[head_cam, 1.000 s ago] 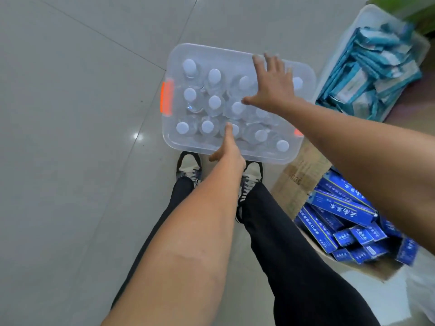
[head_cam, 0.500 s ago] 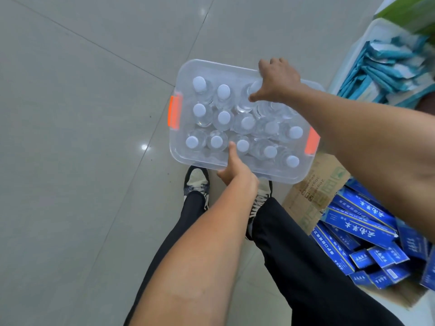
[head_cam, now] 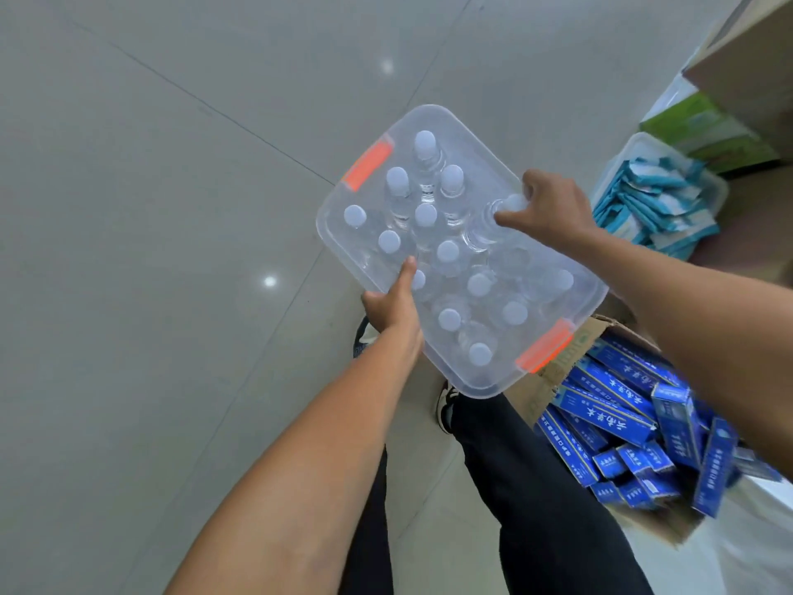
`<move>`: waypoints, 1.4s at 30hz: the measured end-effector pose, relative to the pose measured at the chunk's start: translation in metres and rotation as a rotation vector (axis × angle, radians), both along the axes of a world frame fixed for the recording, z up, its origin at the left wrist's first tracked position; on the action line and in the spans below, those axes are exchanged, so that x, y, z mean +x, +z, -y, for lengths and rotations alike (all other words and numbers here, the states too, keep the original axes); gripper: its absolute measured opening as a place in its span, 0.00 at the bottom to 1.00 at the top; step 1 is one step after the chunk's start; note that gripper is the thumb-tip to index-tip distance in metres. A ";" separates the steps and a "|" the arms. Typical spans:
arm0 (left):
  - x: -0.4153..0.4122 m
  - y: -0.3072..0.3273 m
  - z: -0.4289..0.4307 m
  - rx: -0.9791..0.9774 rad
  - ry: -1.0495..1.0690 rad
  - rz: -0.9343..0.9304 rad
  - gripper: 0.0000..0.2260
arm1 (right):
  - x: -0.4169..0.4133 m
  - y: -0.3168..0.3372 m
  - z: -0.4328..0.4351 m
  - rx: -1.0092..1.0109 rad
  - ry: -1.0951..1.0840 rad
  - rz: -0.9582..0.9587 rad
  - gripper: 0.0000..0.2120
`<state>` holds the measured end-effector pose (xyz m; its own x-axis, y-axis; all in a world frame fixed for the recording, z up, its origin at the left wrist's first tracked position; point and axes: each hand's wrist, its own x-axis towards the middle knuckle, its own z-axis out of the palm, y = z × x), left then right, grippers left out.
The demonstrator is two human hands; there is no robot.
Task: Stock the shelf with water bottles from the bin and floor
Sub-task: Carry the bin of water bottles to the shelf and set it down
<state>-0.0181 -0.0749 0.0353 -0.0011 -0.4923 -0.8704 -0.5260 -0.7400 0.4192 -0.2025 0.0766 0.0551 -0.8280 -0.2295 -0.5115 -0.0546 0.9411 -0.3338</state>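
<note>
Grey glossy floor (head_cam: pixel 150 294), big tiles w/ thin grout lines and a couple of light glints. You're standing, looking straight down past black trousers (head_cam: pixel 536 487) and one shoe (head_cam: pixel 446 405). Stock is piled along the floor's right side: a cardboard box (head_cam: pixel 553 373) heaped w/ blue cartons (head_cam: pixel 609 416), a clear tub (head_cam: pixel 635 143) of teal-and-white packets beyond it, and a green carton (head_cam: pixel 703 126) further back. No shelf in view.

The clear bin (head_cam: pixel 485 165), w/ an orange latch (head_cam: pixel 369 163) at each short end, is just ahead of your feet, skewed diag. Can't tell if it rests on the floor or you've got it lifted a bit. Inside are over a dozen white-capped water bottles (head_cam: pixel 448 253), upright and packed close.

Your L hand (head_cam: pixel 392 307) grips the bin's near long rim, thumb hooked over to the inside; the other fingers are hidden under the rim. Your R hand (head_cam: pixel 553 208) is at the far long rim, fingers (head_cam: pixel 510 219) narrowed to a pinch round the cap of the far-edge bottle (head_cam: pixel 485 231). That bottle sits inside the bin, tight against its neighbours.

Step in hand, as I read it: an early pick from the bin, w/ most of the stocking left to do. Next move prob. needs a straight-up pull so the bottle clears the others, w/ the L hand bracing the bin. A cap-only pinch looks weak for a full bottle, so get a grip round the body once it's clear, then turn to find the shelf.
</note>
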 end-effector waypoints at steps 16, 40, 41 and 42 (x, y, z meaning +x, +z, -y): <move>0.008 0.450 0.182 -0.519 -0.522 0.052 0.28 | 0.039 0.429 0.111 -0.283 -0.064 0.042 0.21; 0.233 0.607 0.191 -0.761 0.484 0.301 0.32 | 0.130 0.572 0.363 -0.413 0.930 0.084 0.33; 0.240 0.607 0.183 -0.756 0.541 0.312 0.32 | 0.138 0.576 0.371 -0.416 0.985 0.085 0.32; 0.247 0.606 0.173 -0.749 0.601 0.324 0.31 | 0.147 0.581 0.378 -0.418 1.048 0.083 0.32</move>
